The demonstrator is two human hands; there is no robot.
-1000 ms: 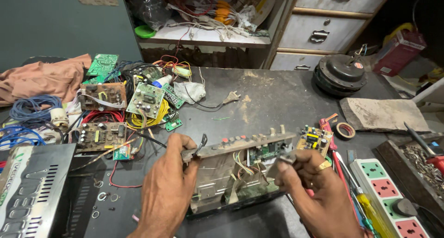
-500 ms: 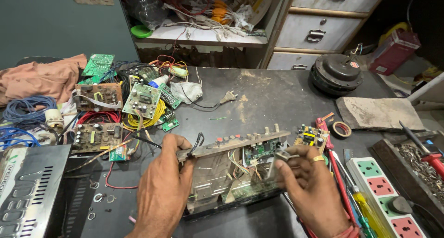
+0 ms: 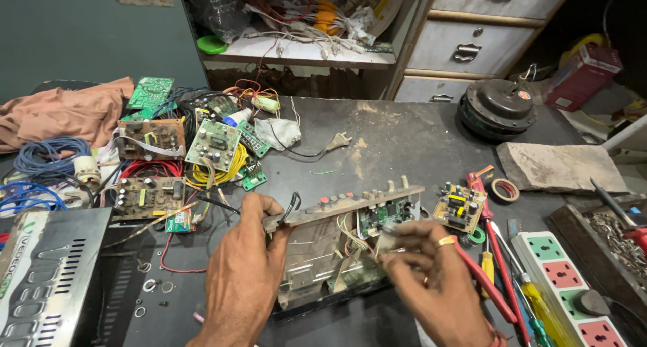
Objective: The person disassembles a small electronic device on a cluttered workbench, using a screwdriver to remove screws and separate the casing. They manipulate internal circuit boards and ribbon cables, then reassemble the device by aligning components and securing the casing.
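Note:
An opened metal amplifier chassis [image 3: 323, 269] lies on the dark workbench [image 3: 397, 145] in front of me, its front panel [image 3: 350, 205] with knobs tipped up along the far edge. My left hand [image 3: 244, 279] grips the left end of that panel and the chassis corner. My right hand [image 3: 431, 283], with a ring on one finger, pinches a small part among the wires beside the green circuit board [image 3: 384, 215] inside the case. What the fingers pinch is too blurred to name.
Loose circuit boards [image 3: 214, 145] and wire coils [image 3: 47, 155] crowd the left. A metal cover [image 3: 44, 279] lies at bottom left. A small board [image 3: 459, 205], tape roll [image 3: 505, 190], screwdrivers [image 3: 495, 266] and a power strip [image 3: 566, 286] sit to the right. A fan motor [image 3: 502, 107] and a stone slab [image 3: 563, 168] lie further back.
My right hand has moved left from the chassis's right end to the wires by the green board. My left hand keeps its grip on the panel's left end.

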